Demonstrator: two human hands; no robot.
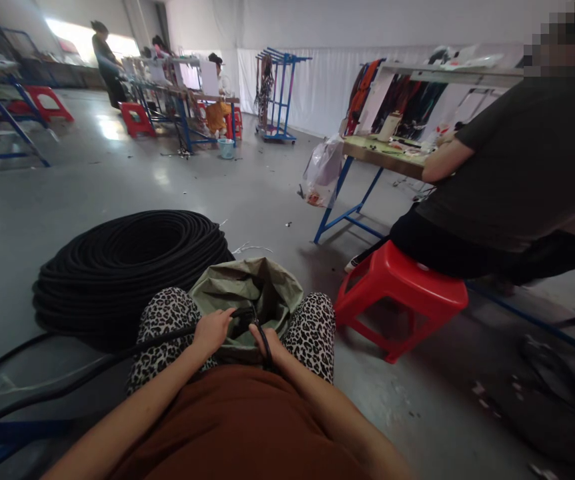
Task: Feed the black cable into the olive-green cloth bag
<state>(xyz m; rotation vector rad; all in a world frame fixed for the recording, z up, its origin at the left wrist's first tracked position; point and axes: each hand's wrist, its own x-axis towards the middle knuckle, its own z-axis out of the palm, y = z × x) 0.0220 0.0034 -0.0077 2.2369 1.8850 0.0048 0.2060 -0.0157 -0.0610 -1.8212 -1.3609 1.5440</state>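
Observation:
My left hand (212, 331) is closed around a thick black cord (162, 340), close to its end. That cord runs back across my left thigh towards the lower left. A pair of black-handled scissors (267, 352) is gripped in my right hand (271, 341), and its blades point up to the cord just beyond my left fingers. I cannot tell whether the blades touch the cord. Both hands are over an opened greenish woven sack (215, 283) between my knees; its inside is mostly dark. Left of my knee lies a big coil of black cord (117, 280) on the floor.
A person in dark clothes sits on a red stool (402, 283) close on my right, at a worktable (382, 153) with blue legs. A plastic bag (322, 167) hangs off its corner. Farther off are a blue rack (280, 93), a pail (226, 149) and other people at tables.

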